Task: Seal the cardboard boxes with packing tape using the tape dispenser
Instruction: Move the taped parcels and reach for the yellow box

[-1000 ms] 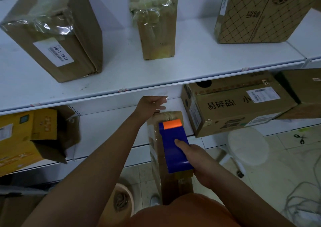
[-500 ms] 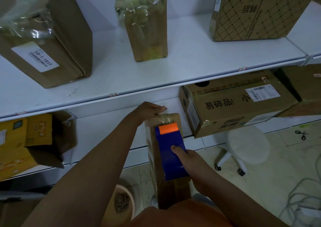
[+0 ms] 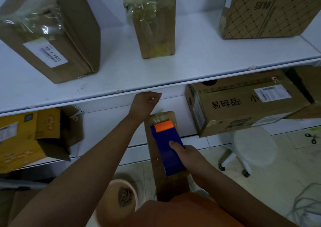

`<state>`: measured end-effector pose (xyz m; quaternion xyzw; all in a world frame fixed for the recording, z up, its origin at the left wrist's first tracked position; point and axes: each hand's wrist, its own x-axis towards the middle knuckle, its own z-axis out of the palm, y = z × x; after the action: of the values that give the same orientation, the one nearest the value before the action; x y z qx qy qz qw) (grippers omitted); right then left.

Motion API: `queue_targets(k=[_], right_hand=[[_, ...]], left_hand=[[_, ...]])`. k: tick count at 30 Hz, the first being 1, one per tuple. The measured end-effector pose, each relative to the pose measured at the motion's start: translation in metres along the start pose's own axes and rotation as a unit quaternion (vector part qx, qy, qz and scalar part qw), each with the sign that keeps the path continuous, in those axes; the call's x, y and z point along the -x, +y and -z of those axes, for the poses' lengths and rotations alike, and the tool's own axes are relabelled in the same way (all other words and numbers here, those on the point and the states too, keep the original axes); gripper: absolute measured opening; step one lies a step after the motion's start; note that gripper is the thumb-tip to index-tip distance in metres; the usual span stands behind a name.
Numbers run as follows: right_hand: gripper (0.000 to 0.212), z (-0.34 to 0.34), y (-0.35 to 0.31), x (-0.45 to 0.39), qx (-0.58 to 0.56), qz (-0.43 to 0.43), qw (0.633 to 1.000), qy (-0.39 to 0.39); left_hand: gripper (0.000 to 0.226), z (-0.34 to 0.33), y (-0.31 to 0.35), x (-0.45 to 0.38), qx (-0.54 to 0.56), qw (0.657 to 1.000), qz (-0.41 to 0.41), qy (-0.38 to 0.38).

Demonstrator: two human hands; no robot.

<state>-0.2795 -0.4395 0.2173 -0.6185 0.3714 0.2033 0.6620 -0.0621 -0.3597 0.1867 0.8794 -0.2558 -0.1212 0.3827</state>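
A narrow cardboard box (image 3: 171, 185) stands on end in front of me, its far end wrapped in clear tape. On its top face lies the blue tape dispenser (image 3: 165, 143) with an orange front piece. My right hand (image 3: 188, 158) grips the dispenser from the right, thumb on top. My left hand (image 3: 144, 104) hovers just past the box's far end with its fingers curled. I see nothing in it.
White shelves (image 3: 173, 81) carry taped boxes above. Below stand a printed carton (image 3: 243, 108) at right and a yellow box (image 3: 22, 140) at left. A white stool (image 3: 253, 145), scissors (image 3: 311, 138), a pink basin (image 3: 121, 195) and cables (image 3: 305, 207) are on the floor.
My left hand has lifted off the box's far end and curled its fingers. The dispenser has stayed in my right hand on the box's top.
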Motion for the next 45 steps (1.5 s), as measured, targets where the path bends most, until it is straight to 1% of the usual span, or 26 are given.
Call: queue_targets(k=[2, 5, 8, 11, 13, 15, 18, 19, 21, 24, 27, 29, 31, 32, 34, 35, 37, 39, 40, 42, 45], right_hand=[[0.036, -0.003, -0.002, -0.002, -0.005, -0.005, 1.000, -0.001], [0.040, -0.008, -0.004, -0.003, -0.004, -0.007, 1.000, 0.000], [0.037, -0.014, -0.005, -0.001, -0.012, 0.003, 1.000, -0.013], [0.034, -0.017, -0.007, 0.000, -0.006, 0.012, 0.999, -0.031], [0.035, -0.018, -0.010, -0.002, -0.001, 0.014, 0.999, -0.036], [0.035, -0.020, -0.016, -0.004, 0.008, 0.022, 0.999, -0.039], [0.030, -0.025, -0.025, -0.005, 0.028, 0.046, 0.997, -0.051], [0.029, -0.027, -0.027, -0.005, 0.035, 0.055, 0.996, -0.059], [0.026, -0.032, -0.032, -0.007, 0.053, 0.071, 0.993, -0.080], [0.020, -0.044, -0.046, -0.008, 0.100, 0.104, 0.983, -0.111], [0.020, -0.055, -0.065, -0.008, 0.178, 0.154, 0.963, -0.134], [0.025, -0.058, -0.078, -0.012, 0.246, 0.165, 0.947, -0.125], [0.033, -0.052, -0.088, -0.020, 0.303, 0.161, 0.933, -0.106], [0.036, -0.047, -0.091, -0.023, 0.315, 0.151, 0.932, -0.099], [0.043, -0.033, -0.091, -0.028, 0.274, 0.107, 0.951, -0.097], [0.044, -0.026, -0.089, -0.028, 0.246, 0.080, 0.961, -0.100], [0.045, -0.013, -0.080, -0.028, 0.221, 0.038, 0.969, -0.104], [0.048, -0.001, -0.072, -0.031, 0.215, 0.024, 0.972, -0.095], [0.050, 0.004, -0.071, -0.031, 0.219, 0.023, 0.971, -0.091], [0.053, 0.016, -0.070, -0.030, 0.243, 0.028, 0.966, -0.086], [0.053, 0.038, -0.067, -0.022, 0.291, 0.028, 0.953, -0.080]], left_hand=[[0.027, 0.003, 0.009, 0.015, 0.007, 0.999, -0.017, -0.031], [0.033, 0.003, 0.002, 0.034, -0.038, 0.990, 0.000, -0.133], [0.043, 0.008, -0.014, 0.036, -0.037, 0.979, 0.037, -0.196], [0.050, 0.018, -0.021, 0.030, -0.059, 0.957, 0.064, -0.276], [0.054, 0.027, -0.025, 0.028, -0.037, 0.947, 0.094, -0.306], [0.059, 0.036, -0.035, 0.033, -0.008, 0.946, 0.108, -0.305], [0.074, 0.055, -0.049, 0.048, 0.016, 0.940, 0.129, -0.314], [0.075, 0.060, -0.053, 0.054, 0.018, 0.938, 0.129, -0.320], [0.070, 0.069, -0.060, 0.065, 0.008, 0.938, 0.135, -0.318], [0.062, 0.079, -0.078, 0.081, 0.008, 0.943, 0.185, -0.277], [0.058, 0.081, -0.095, 0.097, 0.111, 0.939, 0.243, -0.218], [0.051, 0.077, -0.097, 0.101, 0.135, 0.941, 0.255, -0.176], [0.042, 0.071, -0.086, 0.093, 0.131, 0.948, 0.249, -0.149], [0.039, 0.068, -0.081, 0.085, 0.123, 0.951, 0.247, -0.140], [0.038, 0.062, -0.067, 0.066, 0.113, 0.952, 0.250, -0.136], [0.040, 0.060, -0.060, 0.058, 0.107, 0.950, 0.256, -0.143], [0.046, 0.056, -0.048, 0.045, 0.086, 0.944, 0.265, -0.178], [0.051, 0.050, -0.043, 0.039, 0.089, 0.935, 0.271, -0.211], [0.054, 0.046, -0.043, 0.038, 0.098, 0.932, 0.275, -0.213], [0.056, 0.037, -0.045, 0.039, 0.111, 0.933, 0.282, -0.193], [0.046, 0.031, -0.046, 0.038, 0.099, 0.950, 0.271, -0.120]])
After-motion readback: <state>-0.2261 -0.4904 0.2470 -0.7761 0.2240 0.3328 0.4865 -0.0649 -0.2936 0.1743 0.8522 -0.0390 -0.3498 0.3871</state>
